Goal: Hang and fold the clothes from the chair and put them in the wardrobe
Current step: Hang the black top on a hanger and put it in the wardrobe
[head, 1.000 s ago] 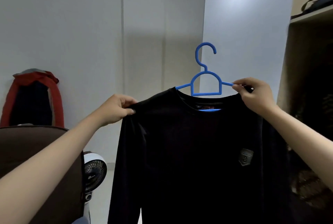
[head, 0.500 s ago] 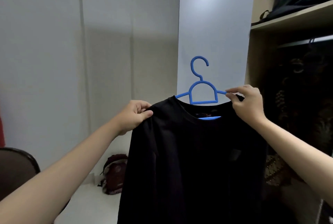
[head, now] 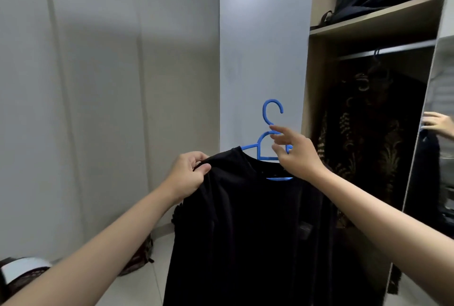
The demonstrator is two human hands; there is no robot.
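Released from the shirt's shoulder, the right hand (head: 296, 155) now reaches open-fingered for the blue hanger (head: 266, 143); left hand (head: 188, 175) grips the black shirt (head: 248, 227), raised before the open wardrobe (head: 368, 20), ready for hanging.

L hand (head: 188, 175) fingers curled in pinch; R hand (head: 296, 155) fingers seemingly loose, extended.
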